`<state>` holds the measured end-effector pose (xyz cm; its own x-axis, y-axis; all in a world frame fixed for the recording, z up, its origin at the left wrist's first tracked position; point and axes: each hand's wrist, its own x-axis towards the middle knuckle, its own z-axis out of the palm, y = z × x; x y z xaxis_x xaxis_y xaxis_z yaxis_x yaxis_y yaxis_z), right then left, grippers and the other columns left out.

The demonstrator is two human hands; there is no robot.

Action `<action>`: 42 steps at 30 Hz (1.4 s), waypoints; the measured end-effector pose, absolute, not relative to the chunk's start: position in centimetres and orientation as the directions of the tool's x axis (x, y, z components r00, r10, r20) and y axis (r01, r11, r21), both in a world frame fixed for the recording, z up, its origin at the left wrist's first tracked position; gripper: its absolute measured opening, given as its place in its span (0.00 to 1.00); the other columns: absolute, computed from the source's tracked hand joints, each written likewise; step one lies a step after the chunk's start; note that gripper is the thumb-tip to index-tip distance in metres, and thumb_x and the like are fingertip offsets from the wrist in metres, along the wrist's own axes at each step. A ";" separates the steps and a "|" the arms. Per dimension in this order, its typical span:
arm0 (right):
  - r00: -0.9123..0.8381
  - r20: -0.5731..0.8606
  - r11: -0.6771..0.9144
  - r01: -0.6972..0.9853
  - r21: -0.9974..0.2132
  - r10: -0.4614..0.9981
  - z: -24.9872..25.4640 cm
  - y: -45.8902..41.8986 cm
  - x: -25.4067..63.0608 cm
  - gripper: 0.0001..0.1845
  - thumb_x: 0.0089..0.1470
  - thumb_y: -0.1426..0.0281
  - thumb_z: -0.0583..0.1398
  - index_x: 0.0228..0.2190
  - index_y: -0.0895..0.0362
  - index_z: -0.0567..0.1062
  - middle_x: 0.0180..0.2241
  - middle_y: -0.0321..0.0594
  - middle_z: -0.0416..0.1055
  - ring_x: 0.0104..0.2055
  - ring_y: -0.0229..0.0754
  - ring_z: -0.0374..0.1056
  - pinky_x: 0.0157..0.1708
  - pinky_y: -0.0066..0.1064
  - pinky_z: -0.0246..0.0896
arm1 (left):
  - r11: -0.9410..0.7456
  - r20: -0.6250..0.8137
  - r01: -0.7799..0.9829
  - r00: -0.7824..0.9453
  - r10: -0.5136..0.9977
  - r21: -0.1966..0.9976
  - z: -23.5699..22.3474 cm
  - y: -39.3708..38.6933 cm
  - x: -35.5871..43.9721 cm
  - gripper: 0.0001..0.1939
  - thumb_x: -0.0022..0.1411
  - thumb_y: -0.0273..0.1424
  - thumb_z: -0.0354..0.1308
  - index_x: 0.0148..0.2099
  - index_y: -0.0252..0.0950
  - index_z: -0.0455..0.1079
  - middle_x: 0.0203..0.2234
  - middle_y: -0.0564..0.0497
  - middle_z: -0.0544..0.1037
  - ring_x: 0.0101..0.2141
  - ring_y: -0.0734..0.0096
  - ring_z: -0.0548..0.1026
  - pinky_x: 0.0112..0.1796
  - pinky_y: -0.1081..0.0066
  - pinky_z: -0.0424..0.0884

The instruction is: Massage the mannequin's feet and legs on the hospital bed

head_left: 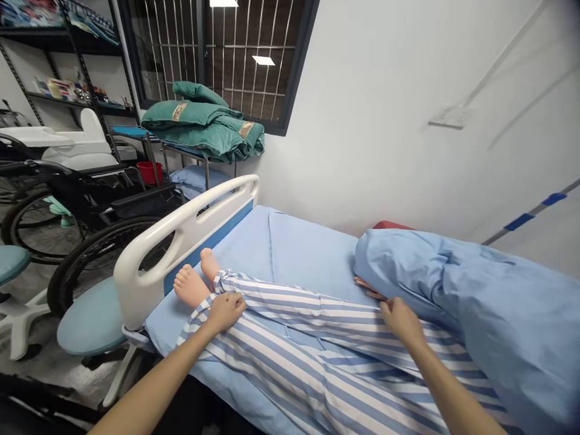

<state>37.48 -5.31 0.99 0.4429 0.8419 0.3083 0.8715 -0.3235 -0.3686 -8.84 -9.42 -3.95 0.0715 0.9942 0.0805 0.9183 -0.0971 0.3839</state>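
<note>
Both palms down, left hand (pixel 225 312) and right hand (pixel 401 320) touch striped pajama legs (pixel 317 356).

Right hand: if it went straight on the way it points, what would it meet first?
The right hand would probably meet the manikin's hand first, beside the blue cloth; depth is unclear.

On my feed, a manikin's legs (pixel 317 338) lie on the bed (pixel 308 254), feet just before the footboard (pixel 181 241). My left hand (pixel 225 312) sits on a lower leg, my right hand (pixel 401 320) farther up. A wheelchair (pixel 104 208) stands left of the bed, folded blankets (pixel 203 124) behind the footboard.
</note>
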 end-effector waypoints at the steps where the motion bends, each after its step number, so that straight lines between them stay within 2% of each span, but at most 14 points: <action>1: 0.378 0.278 -0.258 0.886 -0.385 0.883 1.0 -5.7 35.1 0.03 0.41 0.68 0.55 0.20 0.53 0.66 0.24 0.45 0.68 0.28 0.49 0.68 0.29 0.37 0.58 | -0.094 0.063 0.928 0.076 0.995 0.360 -3.9 -9.5 -8.8 0.12 0.56 0.33 0.44 0.27 0.38 0.66 0.23 0.51 0.73 0.30 0.67 0.71 0.31 0.71 0.57; 4: 0.223 0.270 -0.079 0.886 -0.458 0.937 0.7 -8.1 26.3 0.10 0.47 0.65 0.52 0.29 0.55 0.69 0.30 0.46 0.71 0.33 0.47 0.69 0.34 0.36 0.61 | -0.105 0.016 0.947 0.106 0.994 0.305 -3.6 -9.5 -8.7 0.11 0.55 0.34 0.46 0.31 0.38 0.69 0.27 0.49 0.75 0.33 0.64 0.73 0.32 0.70 0.59; 6: 0.029 0.277 0.117 0.860 -0.497 0.961 0.1 -10.5 19.7 0.12 0.51 0.64 0.49 0.31 0.55 0.69 0.31 0.44 0.71 0.34 0.45 0.68 0.36 0.35 0.61 | -0.123 -0.005 0.953 0.129 0.992 0.277 -3.5 -9.5 -8.7 0.13 0.55 0.35 0.45 0.33 0.38 0.70 0.30 0.48 0.76 0.35 0.62 0.73 0.33 0.69 0.61; 8: -0.139 0.282 0.270 0.822 -0.501 0.949 -0.7 -13.1 13.5 0.13 0.51 0.65 0.49 0.34 0.55 0.70 0.34 0.44 0.71 0.38 0.44 0.68 0.39 0.34 0.61 | -0.129 -0.037 0.957 0.143 0.989 0.259 -3.4 -9.5 -8.8 0.14 0.56 0.35 0.44 0.35 0.38 0.70 0.32 0.47 0.76 0.36 0.61 0.73 0.35 0.68 0.62; 10: -0.232 0.233 0.317 0.832 -0.456 0.944 -1.5 -15.3 8.8 0.18 0.48 0.64 0.54 0.42 0.56 0.69 0.39 0.45 0.71 0.43 0.47 0.66 0.42 0.35 0.59 | -0.124 -0.069 0.960 0.146 0.987 0.250 -3.3 -9.7 -8.8 0.15 0.56 0.34 0.44 0.37 0.37 0.70 0.34 0.46 0.76 0.38 0.61 0.73 0.36 0.67 0.63; 12: -0.279 0.135 0.309 0.886 -0.347 0.951 -2.2 -16.6 5.8 0.26 0.41 0.62 0.60 0.45 0.57 0.67 0.41 0.47 0.69 0.45 0.51 0.64 0.45 0.38 0.57 | -0.115 -0.084 0.964 0.139 0.987 0.240 -3.2 -9.9 -8.8 0.14 0.56 0.33 0.44 0.38 0.37 0.70 0.35 0.46 0.76 0.39 0.62 0.73 0.38 0.68 0.64; 15: -0.250 0.025 0.250 0.949 -0.193 0.968 -2.7 -17.0 4.1 0.32 0.34 0.64 0.65 0.45 0.58 0.67 0.41 0.50 0.69 0.45 0.54 0.64 0.45 0.43 0.55 | -0.119 -0.080 0.966 0.141 0.987 0.227 -3.1 -10.3 -8.7 0.14 0.55 0.32 0.44 0.38 0.37 0.70 0.36 0.46 0.76 0.39 0.63 0.73 0.39 0.68 0.64; 18: -0.242 -0.063 0.232 0.964 -0.131 0.968 -2.5 -16.5 3.9 0.35 0.31 0.63 0.67 0.44 0.58 0.67 0.42 0.50 0.68 0.45 0.54 0.63 0.44 0.44 0.55 | -0.131 -0.076 0.967 0.151 0.986 0.219 -3.0 -10.8 -8.8 0.13 0.55 0.31 0.45 0.37 0.37 0.69 0.35 0.46 0.77 0.39 0.62 0.73 0.38 0.67 0.64; 23: -0.260 -0.095 0.248 0.961 -0.124 0.961 -2.0 -17.1 3.4 0.40 0.27 0.57 0.68 0.44 0.58 0.66 0.42 0.51 0.68 0.45 0.54 0.63 0.45 0.46 0.54 | -0.138 -0.065 0.961 0.158 0.985 0.241 -2.7 -12.2 -9.4 0.12 0.55 0.32 0.44 0.35 0.36 0.68 0.33 0.45 0.76 0.36 0.62 0.73 0.35 0.68 0.63; 28: -0.218 -0.106 0.207 0.973 -0.104 0.970 -1.7 -18.1 2.7 0.43 0.25 0.57 0.69 0.44 0.59 0.66 0.42 0.52 0.68 0.45 0.54 0.63 0.45 0.46 0.54 | -0.185 0.019 0.774 0.218 0.976 0.606 -1.3 -12.6 -9.7 0.06 0.53 0.30 0.46 0.29 0.36 0.63 0.22 0.55 0.70 0.28 0.73 0.68 0.30 0.75 0.60; 31: -0.199 -0.101 0.186 0.975 -0.122 0.975 -0.7 -17.8 2.7 0.42 0.23 0.57 0.69 0.43 0.59 0.66 0.41 0.51 0.69 0.44 0.54 0.63 0.44 0.46 0.55 | -0.191 0.078 0.679 0.194 0.978 0.709 -0.1 -12.5 -10.0 0.07 0.54 0.31 0.46 0.27 0.36 0.62 0.19 0.56 0.66 0.25 0.75 0.65 0.29 0.76 0.58; 34: -0.205 -0.084 0.192 0.971 -0.142 0.975 0.7 -17.3 2.9 0.42 0.24 0.59 0.69 0.44 0.59 0.66 0.42 0.50 0.68 0.45 0.54 0.63 0.43 0.45 0.55 | -0.171 0.103 0.673 0.140 0.985 0.719 1.0 -12.6 -10.4 0.08 0.54 0.31 0.46 0.26 0.36 0.62 0.19 0.57 0.66 0.25 0.76 0.65 0.29 0.76 0.58; 38: -0.213 -0.027 0.208 0.969 -0.135 0.977 0.7 -17.0 3.0 0.35 0.28 0.62 0.67 0.42 0.57 0.67 0.42 0.48 0.68 0.46 0.53 0.62 0.43 0.41 0.53 | -0.177 0.136 0.694 0.114 0.984 0.698 1.0 -12.7 -10.6 0.07 0.54 0.30 0.47 0.29 0.36 0.65 0.22 0.56 0.70 0.27 0.76 0.67 0.30 0.77 0.58; 42: -0.207 -0.013 0.204 0.974 -0.099 0.978 -2.0 -17.0 2.8 0.31 0.31 0.68 0.65 0.42 0.57 0.67 0.42 0.48 0.68 0.45 0.54 0.62 0.41 0.40 0.53 | -0.105 0.063 0.797 0.084 0.994 0.595 -1.8 -12.6 -11.3 0.08 0.54 0.28 0.47 0.30 0.36 0.67 0.24 0.53 0.73 0.28 0.75 0.69 0.31 0.75 0.58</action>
